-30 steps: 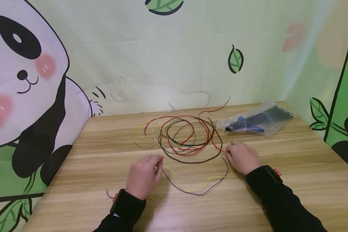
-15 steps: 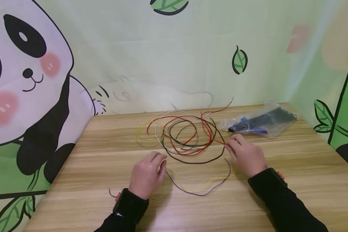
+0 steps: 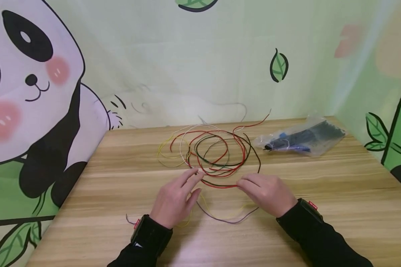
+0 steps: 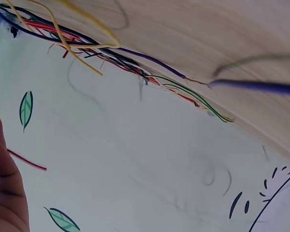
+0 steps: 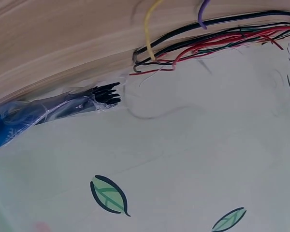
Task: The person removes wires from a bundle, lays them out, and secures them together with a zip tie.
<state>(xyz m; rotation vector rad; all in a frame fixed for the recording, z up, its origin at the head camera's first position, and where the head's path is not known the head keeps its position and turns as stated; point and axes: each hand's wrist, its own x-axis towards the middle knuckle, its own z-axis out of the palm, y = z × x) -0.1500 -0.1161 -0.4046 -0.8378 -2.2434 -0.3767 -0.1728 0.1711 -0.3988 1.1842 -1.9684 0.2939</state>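
A: How many hands?

B: Two. The right hand (image 3: pixel 267 192) pinches a red wire (image 3: pixel 219 187) at its fingertips. The left hand (image 3: pixel 174 197) has its fingers loosely extended, thumb apart from the forefinger; whether it touches any wire, I can't tell.

A: Where is that red wire, and how does it lie?

B: Between the hands, at the near side of a loose wire tangle (image 3: pixel 244 152). Its visible stretch runs crosswise — from beside the left fingertips to the right ones — bowing slightly toward the person. A black wire (image 3: pixel 259 163) curves just beside it.

A: Any end showing?

B: In the left wrist view, one short red end (image 4: pixel 28 160) sticks out past some fingers (image 4: pixel 4 166), pointing picture-right and a little down. Whose fingers, I can't tell.

A: And the rest?

B: One clear bag (image 3: pixel 302 139) of dark pieces, beyond the right hand, its long axis slanting away to the far right. The tangle's strands — red, black, green, white, yellow — overlap too much to count. Nearer the person, one purple curve (image 3: pixel 232 223) dips beneath the hands. One wooden table (image 3: pixel 120 178) carries everything; one big panda (image 3: pixel 43 122) fills the wall at left.
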